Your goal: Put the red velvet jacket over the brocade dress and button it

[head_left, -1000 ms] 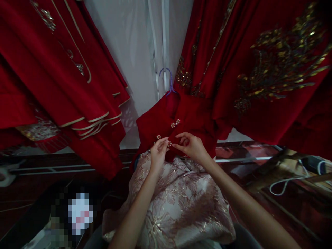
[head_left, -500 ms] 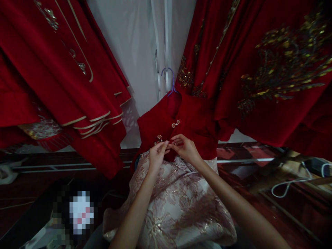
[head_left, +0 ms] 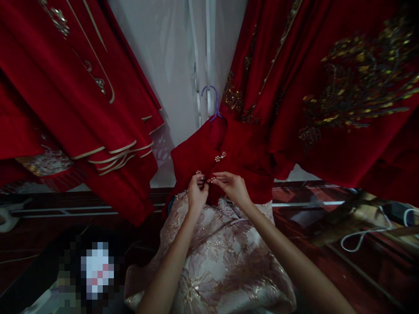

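Head view: nearest, a patterned cloth [head_left: 225,266] spreads below both grips, under the forearms, its side edges reaching out past the wrists. Ahead of it, the right grip [head_left: 214,177] has thumb and fingertips together, pinching a beaded clasp [head_left: 211,180] on the front of a red garment [head_left: 252,152]. Just beside, the left grip [head_left: 204,182] is curled at the garment's front; whether it clamps cloth or clasp I cannot tell. Only a slim gap parts the two.

Red cloth runs wider outside the right grip than outside the left, where the garment's edge comes near. An upper clasp [head_left: 220,156] sits just beyond the grips, and a purple hanger [head_left: 214,102] rises from the neck farther on. Red clothes [head_left: 108,104] hang well to the left of the grips, hems trimmed pale; sequinned clothes [head_left: 314,152] hang to the right, close by the garment's edge. Between them, a tall strip of pale wall [head_left: 153,48] leaves room straight ahead.
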`<state>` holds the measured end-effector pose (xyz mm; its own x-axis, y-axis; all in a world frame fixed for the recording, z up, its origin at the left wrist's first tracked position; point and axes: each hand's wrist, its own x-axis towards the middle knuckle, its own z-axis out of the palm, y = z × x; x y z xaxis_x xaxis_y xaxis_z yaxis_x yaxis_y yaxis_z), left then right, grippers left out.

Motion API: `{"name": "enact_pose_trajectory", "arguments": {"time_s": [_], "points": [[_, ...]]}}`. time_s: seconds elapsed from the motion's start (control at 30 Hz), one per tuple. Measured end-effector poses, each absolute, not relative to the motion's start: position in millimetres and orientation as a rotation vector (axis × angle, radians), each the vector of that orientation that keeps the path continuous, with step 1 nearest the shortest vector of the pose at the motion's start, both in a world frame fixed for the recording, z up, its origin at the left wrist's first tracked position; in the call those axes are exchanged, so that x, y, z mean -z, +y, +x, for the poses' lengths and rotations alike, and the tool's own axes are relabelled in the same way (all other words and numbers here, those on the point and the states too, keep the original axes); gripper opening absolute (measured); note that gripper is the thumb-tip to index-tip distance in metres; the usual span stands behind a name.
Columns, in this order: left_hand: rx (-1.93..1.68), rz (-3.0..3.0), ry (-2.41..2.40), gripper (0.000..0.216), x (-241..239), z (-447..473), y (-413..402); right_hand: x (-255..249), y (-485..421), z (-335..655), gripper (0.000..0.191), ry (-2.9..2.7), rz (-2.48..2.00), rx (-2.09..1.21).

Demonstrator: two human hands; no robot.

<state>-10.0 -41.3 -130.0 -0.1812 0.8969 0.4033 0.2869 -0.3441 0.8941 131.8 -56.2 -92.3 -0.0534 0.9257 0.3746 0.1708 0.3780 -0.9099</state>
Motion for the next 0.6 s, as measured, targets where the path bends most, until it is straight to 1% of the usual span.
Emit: {"name": "enact_pose_trajectory", "arguments": {"time_s": [0.23,0.37,0.6], "points": [[-1.656,1.272,1.12,0.027,123,-13,-39,92,-33,116,0.02,-1.532,-1.042,-0.737],[-1.674,1.235,1.107,0.028,122,-15,-38,92,-31,107,0.018,-1.555,-1.031,-0.697],[-1.659,1.244,1.136,0.024,124,-19,-32,98,-37,104,0.018,-1.594,-1.039,-0.559]]}}
